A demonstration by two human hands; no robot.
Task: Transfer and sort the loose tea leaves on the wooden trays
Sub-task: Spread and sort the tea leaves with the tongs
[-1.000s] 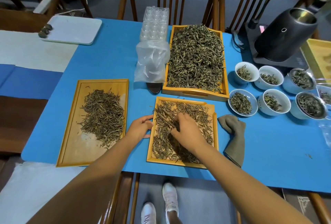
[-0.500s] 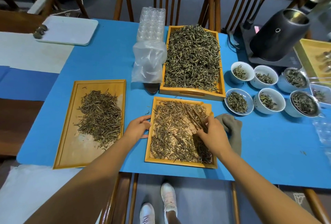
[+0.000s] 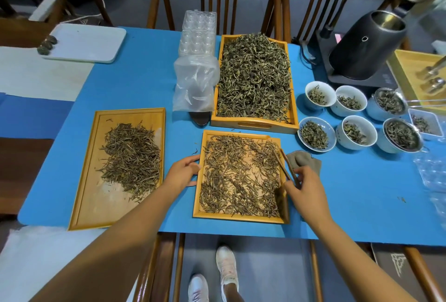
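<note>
Left of near tray: long tray (image 3: 87,205), leaf pile (image 3: 131,154) sorted, untouched.
Left hand (image 3: 183,172): fingers curled on near tray's (image 3: 241,218) left rim, steadying as before.
Near tray leaves (image 3: 236,176): spread thin.
Right hand (image 3: 305,189): pinches wooden tongs (image 3: 286,169); has swept from tray centre to right rim. Judgement: raking pass done, picking next.

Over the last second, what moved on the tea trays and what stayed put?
The right hand, gripping the wooden tongs, swept from the left-centre of the small tray across to its right edge, by the grey cloth. Leaves in that tray now lie more spread out. The left hand stayed on the tray's left rim. The left tray, the big tray and the cups look unchanged.
</note>
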